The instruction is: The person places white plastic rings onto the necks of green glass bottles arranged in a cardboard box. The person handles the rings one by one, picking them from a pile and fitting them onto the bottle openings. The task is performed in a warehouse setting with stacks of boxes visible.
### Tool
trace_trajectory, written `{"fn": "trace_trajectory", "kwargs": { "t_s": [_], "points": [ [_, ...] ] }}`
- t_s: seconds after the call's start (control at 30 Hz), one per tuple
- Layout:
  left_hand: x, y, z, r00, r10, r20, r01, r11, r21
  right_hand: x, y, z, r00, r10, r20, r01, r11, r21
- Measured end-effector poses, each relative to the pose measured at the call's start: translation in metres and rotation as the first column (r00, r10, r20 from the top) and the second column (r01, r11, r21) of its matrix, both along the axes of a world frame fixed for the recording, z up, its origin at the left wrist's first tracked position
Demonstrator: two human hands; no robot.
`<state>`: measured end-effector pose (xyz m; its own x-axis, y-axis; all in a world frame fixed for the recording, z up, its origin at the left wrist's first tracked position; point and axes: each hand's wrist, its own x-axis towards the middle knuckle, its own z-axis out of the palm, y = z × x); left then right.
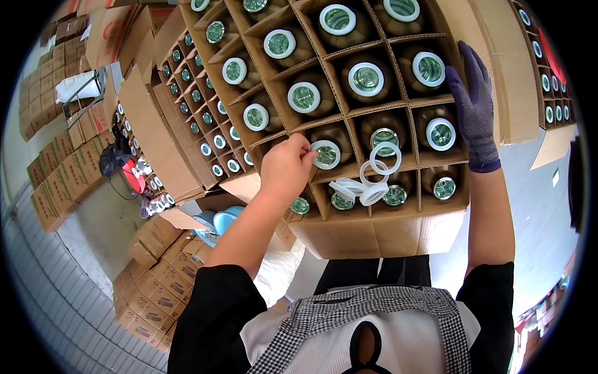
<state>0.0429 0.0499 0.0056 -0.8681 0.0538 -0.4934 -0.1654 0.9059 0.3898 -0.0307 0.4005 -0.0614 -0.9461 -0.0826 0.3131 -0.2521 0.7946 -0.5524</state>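
A large cardboard carton [380, 235] with dividers stands before me, one glass jar in each cell. Many jar mouths wear a white ring, while several in the nearest row, such as this bare-rimmed glass jar [444, 188], have none. My left hand [288, 167], ungloved, has its thumb and fingers closed at the left edge of a white ring [337, 157] on a jar mouth. Several loose white rings [397, 164] lie bunched over the dividers and jars just to its right. My right hand [476, 106], in a purple-grey glove, lies with fingers stretched along the carton's right side.
Another divided carton of jars [196, 96] stands to the left, its flap [161, 134] raised between. Further jars in a carton [554, 93] show at far right. Stacked brown boxes [152, 287] stand at lower left, near blue round containers [225, 219].
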Motion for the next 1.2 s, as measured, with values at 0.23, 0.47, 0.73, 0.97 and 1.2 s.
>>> {"fn": "trace_trajectory", "kwargs": {
  "t_s": [0.23, 0.47, 0.73, 0.97, 1.2],
  "points": [
    [0.020, -0.010, -0.006, 0.879, -0.314, -0.359, 0.326, 0.945, -0.029, 0.001, 0.000, 0.000, 1.000, 0.024, -0.008, -0.024, 0.998, 0.056],
    [0.016, 0.017, -0.004, 0.877, -0.309, -0.368, 0.358, 0.931, 0.070, 0.001, 0.001, -0.008, 0.984, -0.103, 0.144, 0.132, 0.970, -0.205],
    [0.000, 0.019, 0.020, 0.910, -0.398, -0.119, 0.405, 0.913, 0.040, -0.001, 0.005, -0.013, 0.985, -0.107, 0.137, 0.137, 0.963, -0.234],
    [-0.009, 0.017, 0.018, 0.885, -0.465, -0.037, 0.465, 0.885, 0.012, 0.000, 0.004, 0.000, 0.994, -0.066, 0.088, 0.085, 0.970, -0.228],
    [-0.014, 0.023, 0.025, 0.898, -0.434, -0.074, 0.438, 0.897, 0.058, 0.003, 0.002, 0.024, 0.954, -0.175, 0.245, 0.234, 0.943, -0.237]
  ]
}}
